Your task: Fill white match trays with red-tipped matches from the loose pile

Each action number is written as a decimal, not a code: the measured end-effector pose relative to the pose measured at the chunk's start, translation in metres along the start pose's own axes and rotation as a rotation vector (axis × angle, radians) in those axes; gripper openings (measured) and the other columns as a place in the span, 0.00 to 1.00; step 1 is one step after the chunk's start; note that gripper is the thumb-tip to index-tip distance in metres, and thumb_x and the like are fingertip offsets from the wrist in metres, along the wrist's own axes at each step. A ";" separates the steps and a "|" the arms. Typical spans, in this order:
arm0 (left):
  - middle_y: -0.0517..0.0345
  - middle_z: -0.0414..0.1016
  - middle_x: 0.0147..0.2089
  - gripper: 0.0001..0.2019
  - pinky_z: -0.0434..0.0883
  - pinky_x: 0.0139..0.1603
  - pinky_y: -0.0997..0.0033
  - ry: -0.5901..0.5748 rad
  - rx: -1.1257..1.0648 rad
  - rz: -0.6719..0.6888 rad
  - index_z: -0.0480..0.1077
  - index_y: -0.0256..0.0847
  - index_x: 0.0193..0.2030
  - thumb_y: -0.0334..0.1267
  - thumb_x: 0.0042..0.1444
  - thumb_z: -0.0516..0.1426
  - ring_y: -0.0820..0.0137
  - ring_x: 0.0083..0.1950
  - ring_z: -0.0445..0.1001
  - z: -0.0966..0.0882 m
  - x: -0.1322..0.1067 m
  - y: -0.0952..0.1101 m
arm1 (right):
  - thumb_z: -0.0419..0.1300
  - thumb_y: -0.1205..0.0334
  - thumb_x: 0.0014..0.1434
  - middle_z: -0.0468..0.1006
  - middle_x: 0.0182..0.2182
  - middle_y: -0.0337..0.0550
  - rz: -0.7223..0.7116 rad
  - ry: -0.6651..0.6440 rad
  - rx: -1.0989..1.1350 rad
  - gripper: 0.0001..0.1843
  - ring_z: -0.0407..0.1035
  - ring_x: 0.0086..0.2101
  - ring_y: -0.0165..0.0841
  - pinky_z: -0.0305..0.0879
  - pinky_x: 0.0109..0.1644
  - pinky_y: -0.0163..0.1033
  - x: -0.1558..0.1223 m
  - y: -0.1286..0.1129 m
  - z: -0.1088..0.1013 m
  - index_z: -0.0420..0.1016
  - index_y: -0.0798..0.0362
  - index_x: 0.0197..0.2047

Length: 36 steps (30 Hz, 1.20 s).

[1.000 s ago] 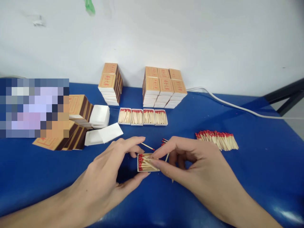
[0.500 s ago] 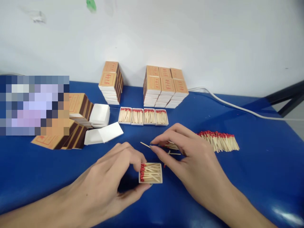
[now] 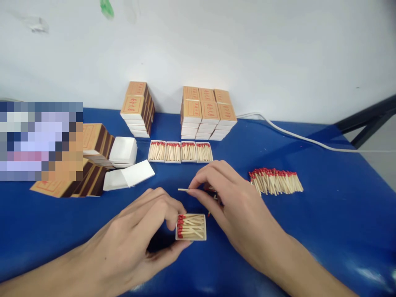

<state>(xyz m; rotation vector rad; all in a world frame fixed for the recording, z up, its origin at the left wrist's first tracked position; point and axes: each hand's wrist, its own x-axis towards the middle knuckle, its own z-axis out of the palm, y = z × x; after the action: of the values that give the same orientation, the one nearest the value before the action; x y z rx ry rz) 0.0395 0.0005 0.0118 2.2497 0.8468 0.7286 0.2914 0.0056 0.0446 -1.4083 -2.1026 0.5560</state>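
My left hand [image 3: 145,231] grips a white matchbox tray [image 3: 205,227] by its two long sides, fingers at the far one and thumb at the near one. Inside it lie matches [image 3: 190,227] with red heads to the left, some of them crossed. Between thumb and forefinger, my right hand [image 3: 238,206] pinches a single match [image 3: 182,189]; its pale end points left and its other end is hidden by the fingertips. That match is above and beyond the tray, apart from it. A few loose matches under my right hand are mostly hidden.
Filled trays [image 3: 181,152] stand in a row behind my hands. Two stacks of matchboxes, left [image 3: 133,107] and right [image 3: 208,111], rise by the wall. White empty trays [image 3: 123,150] and sleeves [image 3: 62,181] lie left. A match pile [image 3: 275,181] and a cable [image 3: 297,140] are right.
The view has turned slightly right, so most things sit further left. The match in my right hand has gone from slanting to nearly level. My left hand keeps its hold on the tray.
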 end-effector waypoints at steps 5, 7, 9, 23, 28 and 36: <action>0.61 0.80 0.53 0.15 0.77 0.49 0.71 0.029 0.022 -0.065 0.61 0.48 0.51 0.32 0.74 0.65 0.74 0.51 0.81 0.000 0.000 0.001 | 0.66 0.65 0.80 0.85 0.39 0.30 0.128 0.001 0.252 0.05 0.78 0.36 0.25 0.73 0.40 0.32 -0.002 -0.002 -0.015 0.80 0.45 0.48; 0.62 0.80 0.52 0.14 0.76 0.50 0.72 0.038 0.024 -0.076 0.61 0.48 0.51 0.31 0.74 0.64 0.75 0.51 0.81 -0.001 0.000 0.002 | 0.67 0.65 0.78 0.85 0.39 0.29 0.145 -0.027 0.306 0.07 0.78 0.36 0.24 0.72 0.40 0.32 -0.003 -0.003 -0.020 0.83 0.43 0.47; 0.62 0.81 0.52 0.14 0.76 0.50 0.72 0.047 0.022 -0.072 0.61 0.48 0.51 0.31 0.74 0.65 0.75 0.51 0.81 -0.001 0.001 0.002 | 0.68 0.66 0.76 0.85 0.39 0.28 0.155 -0.075 0.358 0.08 0.77 0.36 0.24 0.72 0.39 0.32 -0.004 -0.006 -0.024 0.86 0.41 0.45; 0.60 0.79 0.55 0.14 0.78 0.55 0.72 0.008 -0.050 0.012 0.65 0.47 0.56 0.30 0.74 0.65 0.75 0.54 0.79 0.000 0.000 -0.002 | 0.61 0.80 0.64 0.73 0.37 0.36 -0.040 -0.334 0.097 0.13 0.69 0.40 0.31 0.68 0.43 0.38 -0.010 -0.016 -0.017 0.73 0.50 0.39; 0.61 0.79 0.53 0.14 0.78 0.53 0.71 -0.006 -0.033 -0.018 0.68 0.48 0.60 0.31 0.75 0.65 0.75 0.53 0.80 -0.002 -0.001 -0.001 | 0.62 0.77 0.71 0.76 0.41 0.36 -0.065 -0.315 0.149 0.10 0.70 0.42 0.30 0.69 0.46 0.38 -0.010 -0.017 -0.009 0.75 0.51 0.43; 0.64 0.80 0.52 0.17 0.78 0.51 0.70 0.006 0.018 -0.042 0.69 0.50 0.65 0.35 0.75 0.65 0.74 0.50 0.79 0.000 -0.001 -0.002 | 0.62 0.72 0.78 0.76 0.41 0.38 -0.067 -0.277 0.115 0.10 0.71 0.41 0.32 0.70 0.47 0.41 -0.013 -0.009 -0.011 0.78 0.52 0.42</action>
<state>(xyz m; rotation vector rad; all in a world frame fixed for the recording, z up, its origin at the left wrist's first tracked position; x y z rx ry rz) 0.0376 0.0008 0.0104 2.2398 0.9043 0.7113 0.2959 -0.0093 0.0563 -1.2502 -2.2809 0.8725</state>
